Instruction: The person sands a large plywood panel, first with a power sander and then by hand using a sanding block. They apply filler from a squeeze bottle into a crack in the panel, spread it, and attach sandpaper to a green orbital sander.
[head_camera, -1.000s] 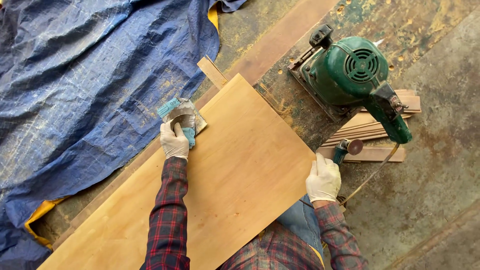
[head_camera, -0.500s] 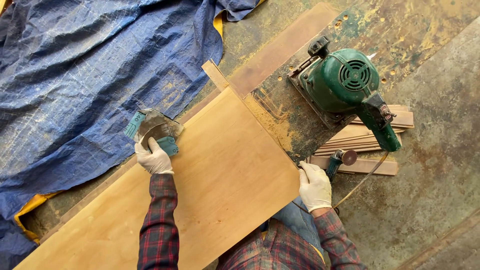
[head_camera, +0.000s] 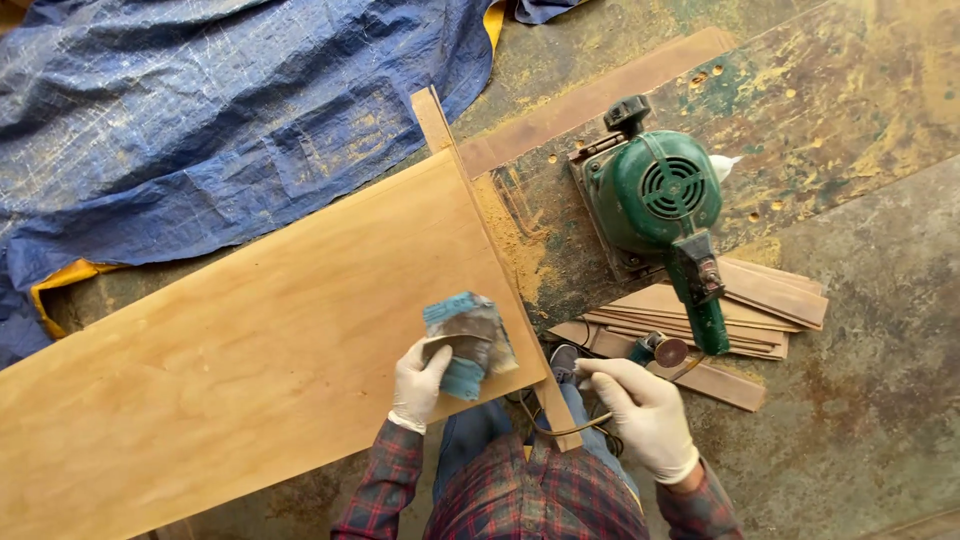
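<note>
A large plywood board (head_camera: 260, 330) lies slanted across the workbench. My left hand (head_camera: 420, 382), in a white glove, presses a folded blue-and-grey sheet of sandpaper (head_camera: 467, 335) onto the board near its lower right edge. My right hand (head_camera: 645, 412), also gloved, rests with fingers curled at the board's right corner, beside a narrow wooden strip (head_camera: 490, 250) that runs along the board's end. Whether it grips anything is unclear.
A green electric circular saw (head_camera: 660, 205) sits on the stained bench at the right, over a pile of thin wood slats (head_camera: 760, 300). A small tool with a round head (head_camera: 662, 350) lies near the slats. A blue tarpaulin (head_camera: 220, 110) covers the upper left.
My left hand has carried the sandpaper down across the board from its far edge to the near edge. The right hand has stayed at the board's right corner.
</note>
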